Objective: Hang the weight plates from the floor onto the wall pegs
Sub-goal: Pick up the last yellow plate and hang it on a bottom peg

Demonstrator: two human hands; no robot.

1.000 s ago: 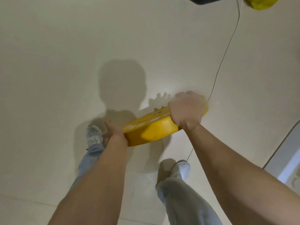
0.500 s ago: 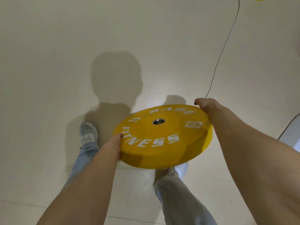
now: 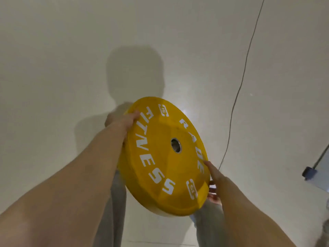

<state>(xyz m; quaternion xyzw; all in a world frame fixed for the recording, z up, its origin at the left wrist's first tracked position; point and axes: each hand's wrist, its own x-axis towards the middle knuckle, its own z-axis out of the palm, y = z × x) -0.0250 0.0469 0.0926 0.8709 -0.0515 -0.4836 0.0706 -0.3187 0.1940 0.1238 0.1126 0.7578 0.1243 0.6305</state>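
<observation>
The left hand (image 3: 122,121) and right hand (image 3: 216,184) hold the yellow weight plate (image 3: 156,168) tilted above the floor (image 3: 53,68). The fingers of each are clamped on opposite edges of its rim.

We are holding the yellow weight plate (image 3: 160,139) tilted above the floor (image 3: 53,68), left hand (image 3: 123,120) and right hand (image 3: 214,184) gripping opposite edges.

Left hand (image 3: 122,122): fingers hidden behind the rim of the yellow plate (image 3: 160,157). Right hand (image 3: 216,184): fingers partly hidden under it. Right of those fingers, dark object (image 3: 309,172) blurred, unidentifiable
</observation>
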